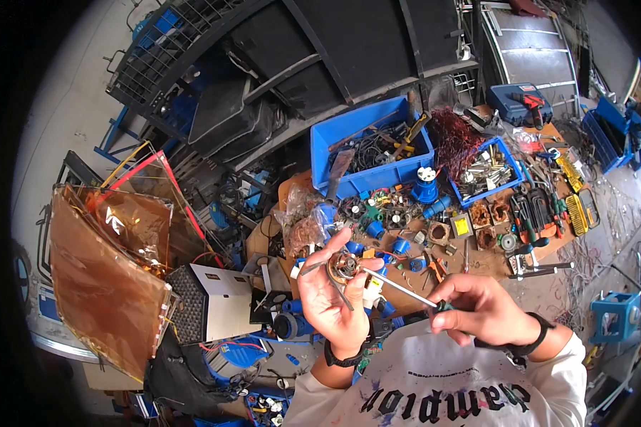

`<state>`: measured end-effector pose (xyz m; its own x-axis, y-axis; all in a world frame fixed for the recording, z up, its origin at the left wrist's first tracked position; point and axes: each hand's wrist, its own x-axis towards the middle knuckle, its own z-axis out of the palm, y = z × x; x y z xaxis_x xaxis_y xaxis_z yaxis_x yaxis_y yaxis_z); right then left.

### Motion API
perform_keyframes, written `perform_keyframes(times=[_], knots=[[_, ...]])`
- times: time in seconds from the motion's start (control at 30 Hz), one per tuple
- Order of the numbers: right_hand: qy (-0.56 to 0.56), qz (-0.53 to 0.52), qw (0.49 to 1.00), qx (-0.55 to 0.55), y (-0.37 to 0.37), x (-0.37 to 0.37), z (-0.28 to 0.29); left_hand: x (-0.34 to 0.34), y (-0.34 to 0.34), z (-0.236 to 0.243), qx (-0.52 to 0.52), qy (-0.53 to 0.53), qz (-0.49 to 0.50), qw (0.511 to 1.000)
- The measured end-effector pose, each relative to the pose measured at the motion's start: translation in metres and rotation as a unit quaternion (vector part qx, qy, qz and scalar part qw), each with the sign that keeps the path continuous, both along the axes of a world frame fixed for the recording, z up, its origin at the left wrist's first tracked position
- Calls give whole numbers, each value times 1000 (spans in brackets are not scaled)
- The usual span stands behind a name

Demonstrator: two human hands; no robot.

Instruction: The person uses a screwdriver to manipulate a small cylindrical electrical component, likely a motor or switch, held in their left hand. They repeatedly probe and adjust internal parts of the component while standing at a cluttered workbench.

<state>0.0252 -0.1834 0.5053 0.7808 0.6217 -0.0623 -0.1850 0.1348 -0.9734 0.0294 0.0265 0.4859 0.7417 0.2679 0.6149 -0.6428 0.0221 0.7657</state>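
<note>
My left hand (332, 306) is palm up in front of the bench and holds a small round motor part with copper windings (344, 266) at its fingers. Thin grey metal pieces (340, 293) stick out beside that part across the palm; what they belong to is unclear. From the right, my right hand (481, 310) grips a screwdriver (400, 286) by its dark handle, mostly covered by the fingers. Its long metal shaft slants up and left, with the tip at or very near the copper-wound part. Blue motor housings (400, 247) lie on the bench just beyond.
On the cluttered wooden bench (441, 265) stand a large blue crate (377, 178) of cables and a blue tray (486, 171) of metal parts. Pliers and other hand tools (538, 206) lie to the right. A white-and-black box (217, 302) and a brown sheet (107, 277) are at left.
</note>
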Motion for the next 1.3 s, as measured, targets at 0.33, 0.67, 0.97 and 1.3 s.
perform_keyframes(times=[0.33, 0.67, 0.97, 1.3], knots=[[-340, -130, 911, -194, 5, -11, 11, -2, -6, 4, 16, 16, 22, 999], [147, 4, 988, 45, 2, -15, 6, -5, -7, 2, 1, 19, 29, 999], [274, 85, 943, 170, 0, -3, -7, -5, -2, 1, -13, 10, 12, 1000], [-308, -124, 925, -183, 6, -14, 5, -3, -6, 3, -31, 22, 12, 999]])
